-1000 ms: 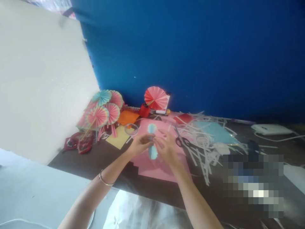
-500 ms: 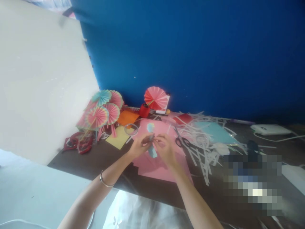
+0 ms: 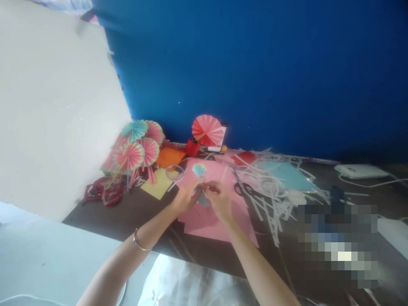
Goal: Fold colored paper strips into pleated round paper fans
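Blue pleated paper (image 3: pixel 199 170) pinched in left hand (image 3: pixel 186 196), right hand (image 3: pixel 219 199) touching.

Colours and patterns: pastel and red pleated paper over dark brown, against solid blue.
Pleated paper piece (image 3: pixel 199 170): pale blue, shading to cream and pinkish tones at the scalloped rim. Paper sheets beneath (image 3: pixel 219 229): plain pink. Front left fan (image 3: pixel 128 158): pink radial pleats, rim banded yellow and blue. Rear left fan (image 3: pixel 135 130): light blue pleats. Upright fan (image 3: pixel 210 131): part red, part pink. Flat sheets: yellow (image 3: pixel 157 185), orange (image 3: pixel 170 156), light blue (image 3: pixel 290 176). Loose strips (image 3: pixel 270 216): white. Tabletop (image 3: pixel 108 219): dark brown. Wall (image 3: pixel 255 76): unpatterned blue.
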{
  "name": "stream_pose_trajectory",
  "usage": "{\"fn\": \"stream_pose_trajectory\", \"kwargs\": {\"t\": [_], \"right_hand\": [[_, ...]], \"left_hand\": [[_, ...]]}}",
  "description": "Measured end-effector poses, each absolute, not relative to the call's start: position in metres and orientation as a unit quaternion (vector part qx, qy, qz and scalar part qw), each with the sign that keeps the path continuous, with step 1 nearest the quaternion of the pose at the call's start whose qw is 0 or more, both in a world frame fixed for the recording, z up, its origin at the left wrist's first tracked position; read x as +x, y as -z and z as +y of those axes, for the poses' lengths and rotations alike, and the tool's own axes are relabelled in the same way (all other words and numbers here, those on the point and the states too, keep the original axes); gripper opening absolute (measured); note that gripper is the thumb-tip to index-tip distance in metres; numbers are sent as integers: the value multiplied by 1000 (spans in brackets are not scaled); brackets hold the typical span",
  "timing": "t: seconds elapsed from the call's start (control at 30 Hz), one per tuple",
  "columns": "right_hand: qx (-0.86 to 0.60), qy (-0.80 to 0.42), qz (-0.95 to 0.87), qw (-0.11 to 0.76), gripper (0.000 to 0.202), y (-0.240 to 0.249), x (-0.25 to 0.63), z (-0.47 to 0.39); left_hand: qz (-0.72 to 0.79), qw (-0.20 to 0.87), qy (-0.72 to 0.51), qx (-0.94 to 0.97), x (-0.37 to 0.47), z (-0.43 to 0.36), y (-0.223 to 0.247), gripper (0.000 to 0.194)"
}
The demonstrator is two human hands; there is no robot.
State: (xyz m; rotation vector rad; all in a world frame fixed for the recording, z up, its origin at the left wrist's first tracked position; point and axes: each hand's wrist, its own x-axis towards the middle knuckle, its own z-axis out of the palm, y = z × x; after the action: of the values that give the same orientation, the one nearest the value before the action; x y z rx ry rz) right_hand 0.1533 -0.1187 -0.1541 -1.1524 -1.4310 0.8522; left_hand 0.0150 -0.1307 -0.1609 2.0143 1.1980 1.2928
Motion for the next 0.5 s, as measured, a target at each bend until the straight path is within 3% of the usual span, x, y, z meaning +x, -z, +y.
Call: {"fn": "stream_pose_trajectory", "kwargs": {"t": [0.17, 0.5], "right_hand": [[-480, -334, -608, 537, 17, 153, 152, -120], [-507, -406, -565, 509, 19, 148, 150, -125]], "left_hand": [[454, 220, -446, 739, 16, -131, 162, 38], [450, 177, -419, 769, 13, -133, 165, 39]]}}
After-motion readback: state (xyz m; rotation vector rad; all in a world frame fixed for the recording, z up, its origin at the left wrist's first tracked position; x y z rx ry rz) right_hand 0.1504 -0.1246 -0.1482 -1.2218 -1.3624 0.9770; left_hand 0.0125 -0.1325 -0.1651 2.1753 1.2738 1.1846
